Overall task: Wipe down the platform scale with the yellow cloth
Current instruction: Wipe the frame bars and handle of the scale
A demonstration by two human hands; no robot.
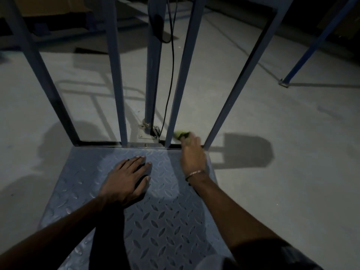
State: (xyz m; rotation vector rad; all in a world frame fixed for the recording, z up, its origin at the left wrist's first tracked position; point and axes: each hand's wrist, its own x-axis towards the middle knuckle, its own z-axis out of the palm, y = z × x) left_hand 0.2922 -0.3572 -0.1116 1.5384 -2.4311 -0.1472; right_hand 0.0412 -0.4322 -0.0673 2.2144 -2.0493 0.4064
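Steel tread plate of the platform scale [163, 221] fills the lower middle of the view, its raised diamond pattern catching the light. On it, toward ten o'clock from the plate's centre, the left hand [126, 180] lies palm down with its fingers straight and slightly spread, flat against the metal and holding nothing. The left forearm runs back toward seven o'clock. The right hand [191, 154] reaches to the plate's far edge at about one o'clock, wrist bent forward, a bracelet [193, 173] around it. Its fingers are curled round the yellow cloth [180, 134], which shows as a small blurred bunch beyond the knuckles, just beside the foot of one blue upright bar [182, 75] of the scale's back frame. A black cable [171, 75] hangs down beside the central post [153, 75] at twelve o'clock. Grey concrete floor [282, 143] surrounds the scale.
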